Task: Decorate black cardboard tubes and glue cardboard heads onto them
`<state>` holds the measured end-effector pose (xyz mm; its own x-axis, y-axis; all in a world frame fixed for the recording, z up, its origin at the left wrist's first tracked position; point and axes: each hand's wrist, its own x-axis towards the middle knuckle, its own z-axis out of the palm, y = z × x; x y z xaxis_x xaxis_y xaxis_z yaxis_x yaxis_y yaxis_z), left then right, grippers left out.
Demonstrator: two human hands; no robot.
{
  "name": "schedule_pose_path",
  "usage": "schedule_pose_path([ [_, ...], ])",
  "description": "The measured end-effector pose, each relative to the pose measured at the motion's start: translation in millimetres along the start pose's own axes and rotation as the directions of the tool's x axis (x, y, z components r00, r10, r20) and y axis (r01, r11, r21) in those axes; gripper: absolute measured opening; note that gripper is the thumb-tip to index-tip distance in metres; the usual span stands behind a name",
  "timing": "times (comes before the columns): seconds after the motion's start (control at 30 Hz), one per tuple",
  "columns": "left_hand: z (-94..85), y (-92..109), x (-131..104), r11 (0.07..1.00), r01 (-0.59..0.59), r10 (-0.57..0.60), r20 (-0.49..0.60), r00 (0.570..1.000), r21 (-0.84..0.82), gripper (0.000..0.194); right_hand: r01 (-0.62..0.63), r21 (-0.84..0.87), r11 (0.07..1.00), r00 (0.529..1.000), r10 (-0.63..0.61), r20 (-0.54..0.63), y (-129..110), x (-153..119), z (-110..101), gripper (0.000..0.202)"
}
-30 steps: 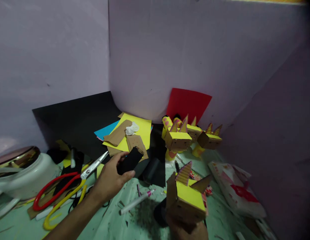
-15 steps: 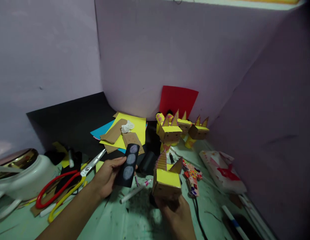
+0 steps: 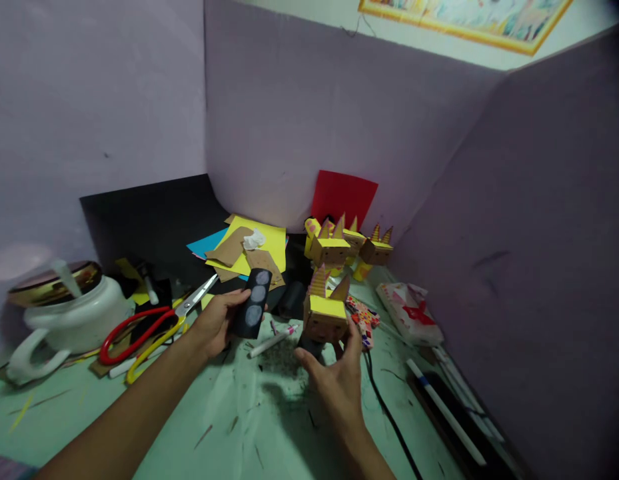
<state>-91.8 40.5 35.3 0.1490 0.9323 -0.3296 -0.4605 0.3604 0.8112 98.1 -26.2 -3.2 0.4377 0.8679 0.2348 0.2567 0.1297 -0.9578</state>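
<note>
Between the thumb and fingers of my left hand is a curved piece of black paper with three pale chalky circles down it. My right hand grips a small cardboard box head from below and the right side. This head has a yellow top, two striped pointed horns and a drawn face. Something black shows beneath it, partly hidden by my thumb. Just behind the two hands lies a rolled black tube. A white marker rests on the table between them.
Similar horned cardboard figures stand at the back before a red sheet. Coloured paper and cardboard scraps lie at centre back. Red-and-yellow scissors and a white pot are left. A tissue pack and black cable are right.
The view has tilted up, showing more of the framed picture. My right hand has shifted its hold on the box head, with thumb and fingers now visible at its sides. My left hand still holds the black paper.
</note>
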Motion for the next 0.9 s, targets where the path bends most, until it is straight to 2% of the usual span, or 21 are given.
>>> schedule_pose_path([
  [0.13, -2.4, -3.2, 3.8, 0.997, -0.071, 0.072, -0.031, 0.997, 0.035, 0.012, 0.079, -0.11, 0.991, 0.987, -0.093, -0.129, -8.1, 0.5, 13.1, 0.096],
  [0.23, -3.2, -4.9, 5.9, 0.996, -0.081, 0.081, -0.016, 0.997, 0.032, 0.013, 0.094, -0.094, 0.991, 0.986, -0.106, -0.131, -7.0, 4.6, 16.1, 0.087],
  [0.33, -2.9, -4.0, 4.6, 0.996, -0.085, 0.085, 0.003, 0.996, 0.013, 0.016, 0.091, 0.074, 0.993, 0.995, -0.088, -0.043, -2.0, 13.4, 8.1, 0.079],
  [0.43, -0.9, -0.1, -0.7, 0.999, -0.048, 0.049, 0.055, 0.997, -0.013, 0.019, 0.079, 0.296, 0.952, 0.985, -0.121, 0.126, 0.8, 27.6, -10.1, 0.068],
  [0.53, 2.4, 3.0, -7.2, 0.994, 0.086, -0.077, 0.145, 0.986, -0.06, 0.02, -0.002, 0.46, 0.888, 0.966, -0.117, 0.23, -1.1, 42.6, -29.8, 0.058],
  [0.63, 6.2, 0.5, -11.2, 0.979, 0.185, -0.167, 0.178, 0.97, -0.091, 0.022, -0.144, 0.569, 0.81, 0.959, -0.027, 0.281, -2.7, 53.3, -42.9, 0.048],
  [0.73, 9.3, -6.2, -12.6, 0.992, 0.128, -0.124, 0.186, 0.975, -0.009, 0.02, -0.222, 0.633, 0.742, 0.955, 0.034, 0.295, -1.2, 57.9, -48.3, 0.044],
  [0.83, 10.7, -11.3, -13.2, 0.989, 0.017, -0.059, 0.283, 0.957, 0.149, 0.037, -0.247, 0.662, 0.708, 0.952, 0.05, 0.301, 0.0, 57.9, -49.8, 0.039],
  [0.9, 11.0, -12.8, -14.2, 0.972, -0.023, -0.062, 0.35, 0.935, 0.233, 0.048, -0.252, 0.658, 0.709, 0.95, 0.05, 0.31, -0.6, 56.7, -50.5, 0.04],
])
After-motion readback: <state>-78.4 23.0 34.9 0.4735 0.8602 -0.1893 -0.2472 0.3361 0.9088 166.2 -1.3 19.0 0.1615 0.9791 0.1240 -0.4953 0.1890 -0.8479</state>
